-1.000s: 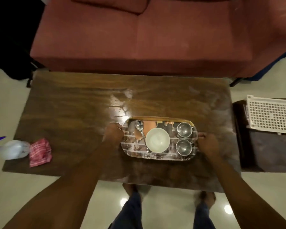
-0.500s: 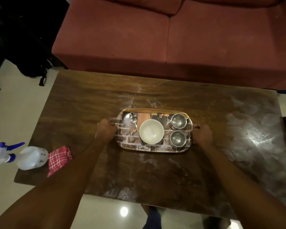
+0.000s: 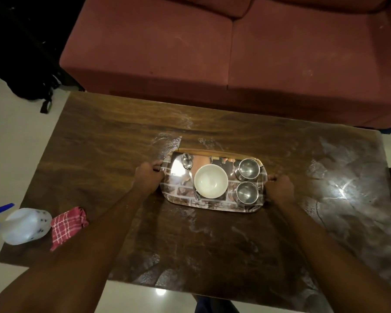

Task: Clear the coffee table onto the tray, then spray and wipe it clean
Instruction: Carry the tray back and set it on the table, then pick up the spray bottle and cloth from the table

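A shiny patterned tray (image 3: pixel 215 205) sits mid-table on the dark wooden coffee table (image 3: pixel 113 154). On it are a white bowl (image 3: pixel 210 184), a metal spoon (image 3: pixel 187 163) to the bowl's left, and two steel cups, one behind (image 3: pixel 248 169) and one in front (image 3: pixel 247 192), on the right. My left hand (image 3: pixel 148 177) grips the tray's left end. My right hand (image 3: pixel 280 188) grips its right end. A clear spray bottle (image 3: pixel 25 225) with a blue trigger lies at the table's near-left corner. A red checked cloth (image 3: pixel 67 224) lies beside it.
A red sofa (image 3: pixel 212 48) runs along the table's far side. A black bag (image 3: pixel 27 71) sits on the pale floor at the far left. My legs show below the table's near edge.
The view has shifted left and closer, so the white crate at the right is out of sight. Both hands still hold the tray's ends; the tray sits about where it was.
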